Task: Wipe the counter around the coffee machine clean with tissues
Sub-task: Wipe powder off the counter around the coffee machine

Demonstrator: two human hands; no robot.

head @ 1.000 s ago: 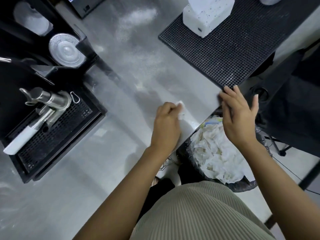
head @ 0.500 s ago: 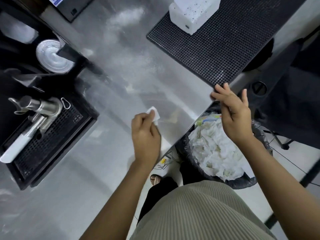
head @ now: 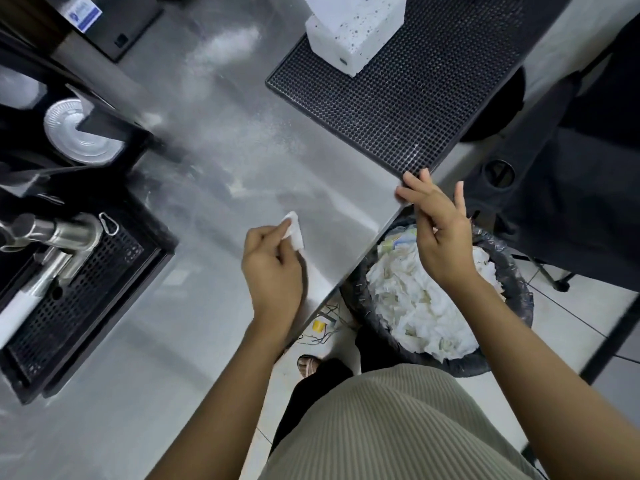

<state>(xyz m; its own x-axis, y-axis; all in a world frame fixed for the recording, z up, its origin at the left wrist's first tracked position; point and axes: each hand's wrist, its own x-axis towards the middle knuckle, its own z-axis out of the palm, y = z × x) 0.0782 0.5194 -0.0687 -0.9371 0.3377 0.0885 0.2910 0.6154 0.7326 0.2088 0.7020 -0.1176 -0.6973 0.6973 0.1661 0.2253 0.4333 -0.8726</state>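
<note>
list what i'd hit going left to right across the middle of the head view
black perforated metal drip tray → left hand pinching a folded white tissue → right hand, fingers straight, by the steel counter edge (black-lined bin of used tissues overlaps the right hand, so omitted)

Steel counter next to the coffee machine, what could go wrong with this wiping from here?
1. The small folded white tissue pinched by the left hand looks little against the white powder streaks on the grey steel counter; it may smear them.
2. Powder swept over the near edge could miss the black-lined bin and land on the loose wires on the floor.
3. That bin is heaped with used tissues, so another may slide off.
</note>
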